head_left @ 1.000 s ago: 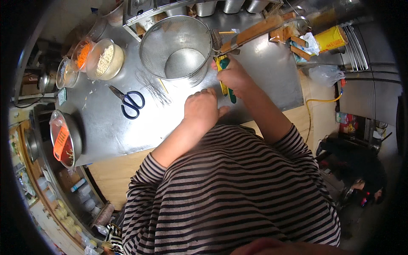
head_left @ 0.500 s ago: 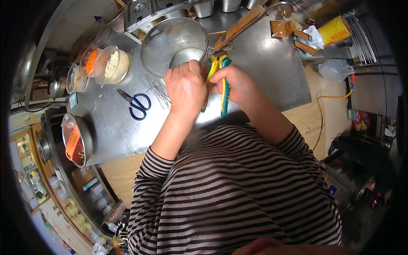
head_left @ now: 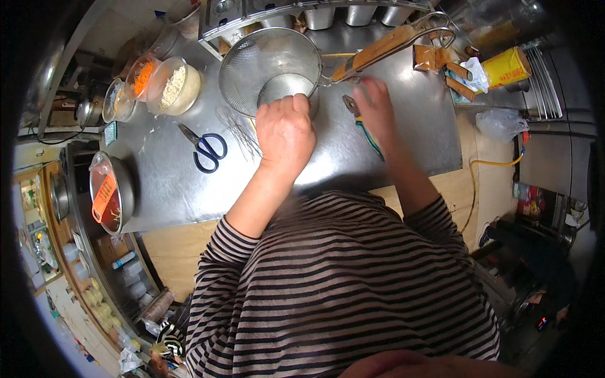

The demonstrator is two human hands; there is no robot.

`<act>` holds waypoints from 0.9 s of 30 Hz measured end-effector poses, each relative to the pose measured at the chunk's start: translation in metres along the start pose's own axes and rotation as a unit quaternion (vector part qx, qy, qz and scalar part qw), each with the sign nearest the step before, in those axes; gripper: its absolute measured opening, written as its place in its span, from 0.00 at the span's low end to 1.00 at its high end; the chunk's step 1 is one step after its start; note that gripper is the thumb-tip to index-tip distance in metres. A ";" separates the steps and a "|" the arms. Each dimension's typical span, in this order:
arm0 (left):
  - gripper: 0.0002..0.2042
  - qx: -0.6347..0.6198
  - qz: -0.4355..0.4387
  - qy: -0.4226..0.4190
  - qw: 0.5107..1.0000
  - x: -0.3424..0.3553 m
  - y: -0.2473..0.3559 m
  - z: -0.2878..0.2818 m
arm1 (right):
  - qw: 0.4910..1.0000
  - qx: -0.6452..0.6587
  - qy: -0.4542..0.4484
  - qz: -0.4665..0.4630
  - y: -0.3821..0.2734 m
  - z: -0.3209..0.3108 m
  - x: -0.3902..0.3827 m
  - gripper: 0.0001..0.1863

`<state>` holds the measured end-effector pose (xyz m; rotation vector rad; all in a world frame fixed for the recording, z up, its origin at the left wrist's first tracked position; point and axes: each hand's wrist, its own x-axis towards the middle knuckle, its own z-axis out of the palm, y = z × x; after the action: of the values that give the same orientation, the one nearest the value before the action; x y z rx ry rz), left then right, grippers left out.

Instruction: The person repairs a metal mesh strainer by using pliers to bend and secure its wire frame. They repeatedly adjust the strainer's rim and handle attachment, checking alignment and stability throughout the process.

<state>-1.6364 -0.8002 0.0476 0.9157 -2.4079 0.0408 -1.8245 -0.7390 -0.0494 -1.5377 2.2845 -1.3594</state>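
My left hand (head_left: 287,135) is closed on the near rim of a round wire-mesh strainer (head_left: 252,75). The strainer's wooden handle (head_left: 372,53) points away to the upper right. Beside the strainer, a pair of pliers (head_left: 370,137) with green and yellow grips lies on the steel table, partly covered by my right hand (head_left: 378,113). That hand is above the pliers, just short of the handle, and motion smears its fingers. Left of my left hand lie several loose thin wires (head_left: 238,135) and dark-handled scissors (head_left: 208,151).
Clear bowls of orange shreds (head_left: 144,75) and pale shreds (head_left: 176,87) stand at the back left. A metal bowl (head_left: 126,192) sits at the table's left edge. A yellow package (head_left: 507,68) and a plastic bag (head_left: 501,125) are on the right; metal containers (head_left: 318,17) line the back.
My right hand has let go of the pliers, which now lie on the table, and has moved right and away from me. My left hand stays at the strainer's rim.
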 end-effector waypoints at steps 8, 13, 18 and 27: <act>0.05 0.018 0.024 -0.008 1.000 -0.009 -0.006 -0.010 | 0.903 0.291 -0.317 0.018 -0.041 -0.022 0.073 0.11; 0.04 0.010 0.033 -0.003 0.999 -0.013 -0.009 -0.015 | 0.872 0.274 -0.398 0.082 -0.048 -0.026 0.081 0.12; 0.04 0.007 0.019 -0.001 1.000 -0.014 -0.007 -0.014 | 0.858 0.306 -0.403 0.090 -0.044 -0.026 0.081 0.11; 0.05 -0.018 0.007 -0.008 1.000 -0.012 -0.007 -0.016 | 0.917 0.197 -0.347 -0.027 -0.049 -0.025 0.079 0.09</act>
<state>-1.6167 -0.7951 0.0537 0.8856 -2.4212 -0.0045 -1.8418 -0.7899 0.0307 -1.5979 1.4549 -0.9703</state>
